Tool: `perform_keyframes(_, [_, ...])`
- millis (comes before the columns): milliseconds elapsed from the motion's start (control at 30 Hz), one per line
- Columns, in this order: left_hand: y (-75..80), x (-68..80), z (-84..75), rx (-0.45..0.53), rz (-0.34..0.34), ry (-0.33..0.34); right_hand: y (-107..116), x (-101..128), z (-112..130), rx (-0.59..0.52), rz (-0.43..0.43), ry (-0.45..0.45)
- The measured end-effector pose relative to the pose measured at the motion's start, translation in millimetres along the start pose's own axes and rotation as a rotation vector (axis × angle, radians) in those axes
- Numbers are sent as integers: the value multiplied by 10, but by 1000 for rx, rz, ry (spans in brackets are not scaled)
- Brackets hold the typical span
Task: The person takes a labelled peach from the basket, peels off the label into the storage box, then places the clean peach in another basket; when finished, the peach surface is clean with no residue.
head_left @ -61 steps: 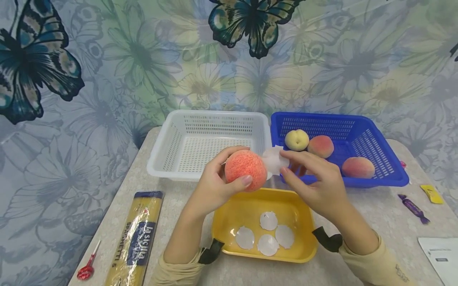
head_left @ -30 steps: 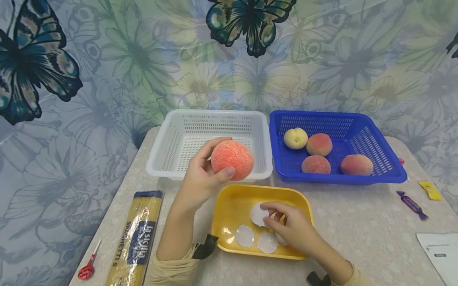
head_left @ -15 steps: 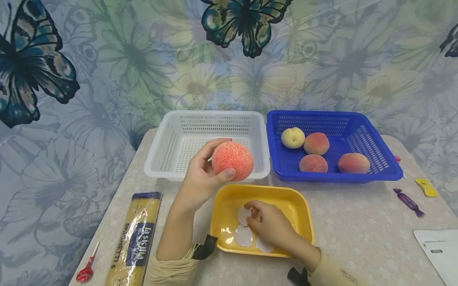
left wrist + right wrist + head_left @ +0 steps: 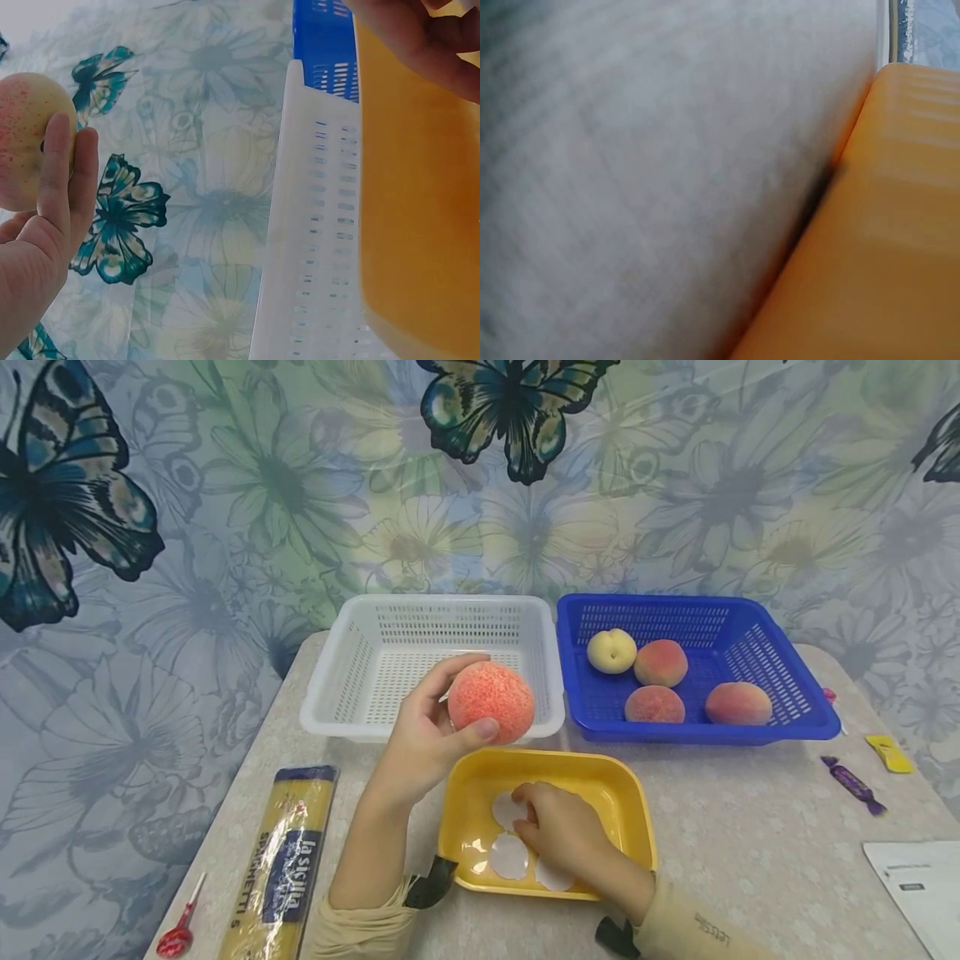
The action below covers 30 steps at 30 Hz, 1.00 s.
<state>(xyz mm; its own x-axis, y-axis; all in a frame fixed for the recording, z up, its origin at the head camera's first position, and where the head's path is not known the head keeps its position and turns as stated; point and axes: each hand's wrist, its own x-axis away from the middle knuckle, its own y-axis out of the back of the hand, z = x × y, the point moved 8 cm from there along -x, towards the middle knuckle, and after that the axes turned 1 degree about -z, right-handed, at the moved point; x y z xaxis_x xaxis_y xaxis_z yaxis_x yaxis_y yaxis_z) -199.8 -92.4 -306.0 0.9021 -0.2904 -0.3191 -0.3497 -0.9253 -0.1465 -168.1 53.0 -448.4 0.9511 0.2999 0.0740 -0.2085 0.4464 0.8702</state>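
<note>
My left hand [image 4: 420, 739] grips a peach [image 4: 492, 702] above the front edge of the white basket [image 4: 318, 727], thumb across its near side. Speckled red on one side, the peach [image 4: 26, 142] looks pale yellow on another in the left wrist view. Inside the yellow tray [image 4: 633, 802], my right hand [image 4: 564, 831] pinches the right edge of a white round disc [image 4: 507, 810] with curled fingers. Another white disc [image 4: 508, 857] lies just in front of it, and a third [image 4: 551, 875] is partly under the hand. The right wrist view shows only tray wall and blur.
A blue basket [image 4: 813, 727] at the back right holds several peaches [image 4: 660, 662], one of them pale yellow. Spaghetti [image 4: 281, 852] and a red lollipop [image 4: 176, 939] lie left. Wrapped candies [image 4: 853, 785] and a white sheet [image 4: 918, 893] lie right.
The right hand went from beside the peach down into the tray with a white disc, then slid left. The left hand drew the peach left and then held it nearly still.
</note>
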Motion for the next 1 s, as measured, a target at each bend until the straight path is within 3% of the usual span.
perform_keyframes(367, [-13, -10, 16, -2, 2, -5, 85, 73, 62, -47, -25, 46])
perform_keyframes(633, [1, -14, 31, -114, -7, 16, 444, 369, 48, -141, -78, 52])
perform_keyframes(800, [-10, -16, 9, -153, -35, 40, 838, 560, -176, -181, -217, 42])
perform_keyframes(1000, [-92, -9, -5, -140, -35, 94, 1348, 626, -691, -192, -439, 41])
